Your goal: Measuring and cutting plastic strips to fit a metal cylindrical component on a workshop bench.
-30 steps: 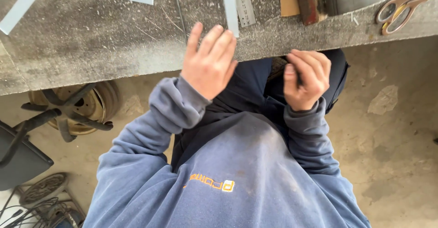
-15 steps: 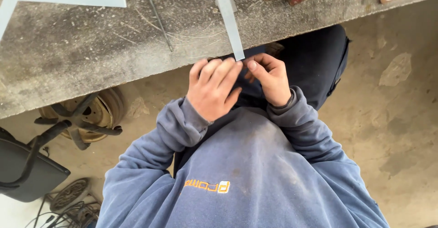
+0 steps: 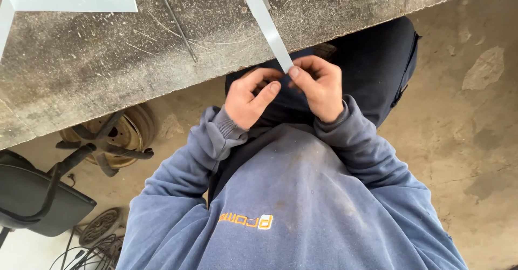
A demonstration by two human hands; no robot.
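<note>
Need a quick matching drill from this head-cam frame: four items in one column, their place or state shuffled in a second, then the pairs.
Things:
1. pale metal strip
2. thin dark rod
3. black chair
4. rusty wheel rim

Places or states:
A. on the floor under the workbench edge
B. lying wholly on the bench top, touched by no hand
C. overhanging the bench edge, its end pinched by the right hand, left hand beside it
D. at the frame's left edge, on the floor

Pairs: 1-C, 2-B, 3-D, 4-A
</note>
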